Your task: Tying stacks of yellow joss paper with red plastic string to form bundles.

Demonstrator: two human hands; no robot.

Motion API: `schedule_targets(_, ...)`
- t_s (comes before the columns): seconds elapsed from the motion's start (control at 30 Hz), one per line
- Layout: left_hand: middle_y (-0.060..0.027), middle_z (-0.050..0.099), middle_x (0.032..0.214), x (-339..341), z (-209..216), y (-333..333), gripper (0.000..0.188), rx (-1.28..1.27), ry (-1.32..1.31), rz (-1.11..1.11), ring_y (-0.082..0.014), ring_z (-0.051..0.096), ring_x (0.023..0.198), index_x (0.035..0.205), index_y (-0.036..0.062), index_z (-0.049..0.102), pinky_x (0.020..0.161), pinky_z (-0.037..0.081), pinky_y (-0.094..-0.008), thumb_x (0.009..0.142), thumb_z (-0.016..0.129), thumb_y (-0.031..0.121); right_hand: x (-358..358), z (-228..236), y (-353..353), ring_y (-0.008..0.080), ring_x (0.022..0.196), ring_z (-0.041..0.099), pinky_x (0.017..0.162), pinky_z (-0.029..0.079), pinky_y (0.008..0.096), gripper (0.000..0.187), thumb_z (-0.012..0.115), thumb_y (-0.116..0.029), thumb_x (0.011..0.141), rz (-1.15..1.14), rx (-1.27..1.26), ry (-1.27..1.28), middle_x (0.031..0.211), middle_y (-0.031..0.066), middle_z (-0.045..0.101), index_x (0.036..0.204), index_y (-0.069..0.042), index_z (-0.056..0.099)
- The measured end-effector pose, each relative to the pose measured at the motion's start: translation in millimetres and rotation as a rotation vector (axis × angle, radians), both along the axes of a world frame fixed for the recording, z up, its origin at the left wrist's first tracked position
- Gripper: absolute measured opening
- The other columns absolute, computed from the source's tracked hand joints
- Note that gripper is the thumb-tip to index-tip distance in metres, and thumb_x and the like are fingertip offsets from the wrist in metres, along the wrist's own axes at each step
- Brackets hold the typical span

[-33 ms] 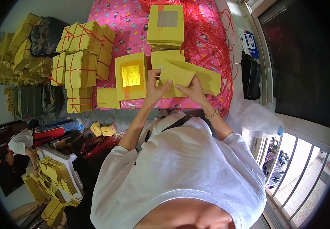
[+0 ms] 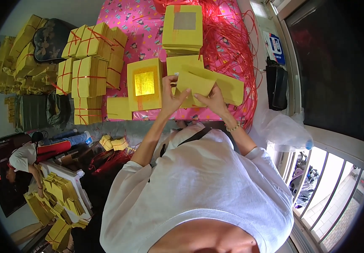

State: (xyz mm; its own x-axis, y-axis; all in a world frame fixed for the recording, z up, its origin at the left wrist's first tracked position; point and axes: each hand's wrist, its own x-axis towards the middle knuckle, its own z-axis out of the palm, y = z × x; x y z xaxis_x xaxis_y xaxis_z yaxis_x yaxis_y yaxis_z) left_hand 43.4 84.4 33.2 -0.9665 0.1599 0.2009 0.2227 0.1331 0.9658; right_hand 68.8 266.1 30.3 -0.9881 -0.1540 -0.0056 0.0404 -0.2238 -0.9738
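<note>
Between my two hands is a folded sheet of yellow paper [image 2: 194,81], its upper part bent over toward me. My left hand [image 2: 172,98] grips its left side, thumb on the front and fingers curled behind. At its lower right corner my right hand [image 2: 212,100] pinches it with thumb and fingers. Behind it lie a yellow paper stack [image 2: 184,61] and more yellow paper [image 2: 234,87] stretching right. Left of my left hand, a stack of yellow paper bears a shiny gold square [image 2: 144,84]. Farther back, a taller stack [image 2: 183,36] has a greyish square on top.
The pink patterned cloth [image 2: 137,25] carries tangled red plastic strips [image 2: 228,42] at right. Bundles tied with red strips [image 2: 89,76] stand left. Another person [image 2: 24,156] handles yellow paper [image 2: 60,192] at lower left. A clear plastic bag [image 2: 287,130] hangs by the railing [image 2: 327,194].
</note>
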Motion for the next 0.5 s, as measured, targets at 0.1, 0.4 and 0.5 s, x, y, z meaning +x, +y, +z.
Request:
schedule_targets(0.1, -0.0111, 0.048, 0.121, -2.3, -2.1, 6.0, 0.044, 0.134, -0.003, -0.039, -0.0211, 0.045, 0.117, 0.119, 0.0011, 0.045, 0.098, 0.035, -0.0316, 0.081, 0.065, 0.004, 1.4, -4.2, -1.6, 0.0158, 0.11, 0.051, 0.096, 0.042, 0.0315, 0.059, 0.071, -0.002, 0.076, -0.063, 0.076, 0.081, 0.118, 0.0082, 0.054, 0.128, -0.002, 0.041)
schedule_targets(0.4, -0.0089, 0.053, 0.115, -3.2, -29.3, 17.5, 0.044, 0.226, -0.112, -0.152, -0.0156, 0.048, 0.112, 0.122, 0.0001, 0.043, 0.097, 0.036, -0.0288, 0.082, 0.062, 0.001, 3.2, -17.3, 0.7, 0.0163, 0.11, 0.052, 0.093, 0.043, 0.0304, 0.055, 0.067, -0.002, 0.079, -0.067, 0.12, 0.02, 0.118, 0.0102, 0.054, 0.128, 0.0, 0.041)
schedule_targets(0.5, -0.0082, 0.055, 0.113, -7.2, -19.5, 18.6, 0.044, 0.182, -0.142, -0.175, -0.0154, 0.05, 0.108, 0.122, 0.0003, 0.044, 0.094, 0.038, -0.0281, 0.082, 0.062, 0.0, -1.7, -19.4, 9.8, 0.0162, 0.107, 0.054, 0.09, 0.045, 0.0298, 0.051, 0.067, -0.006, 0.081, -0.074, 0.255, 0.097, 0.115, 0.0098, 0.057, 0.126, 0.0, 0.044)
